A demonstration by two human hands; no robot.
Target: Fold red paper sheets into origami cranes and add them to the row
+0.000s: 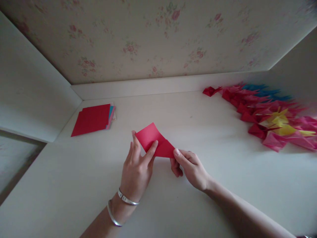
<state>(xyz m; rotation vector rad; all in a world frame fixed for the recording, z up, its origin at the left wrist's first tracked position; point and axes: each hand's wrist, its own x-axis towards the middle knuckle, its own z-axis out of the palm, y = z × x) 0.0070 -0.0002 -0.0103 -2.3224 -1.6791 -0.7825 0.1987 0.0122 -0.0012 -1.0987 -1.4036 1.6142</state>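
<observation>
A partly folded sheet of red origami paper (151,135) is held between my two hands near the middle of the view. My left hand (138,163) has its thumb pressed on the front of the paper, with fingers at its left edge and behind it. At the lower right, the paper's pointed corner is pinched between the thumb and fingers of my right hand (190,165). A diagonal fold edge runs across the right part of the sheet. The fingers behind the paper are partly hidden.
On the white table (74,185), a stack of paper sheets (92,119), red on top, lies at the back left. Many folded paper cranes (257,115) in red, pink, blue and yellow crowd the right side. A wall with floral paper (153,39) rises behind.
</observation>
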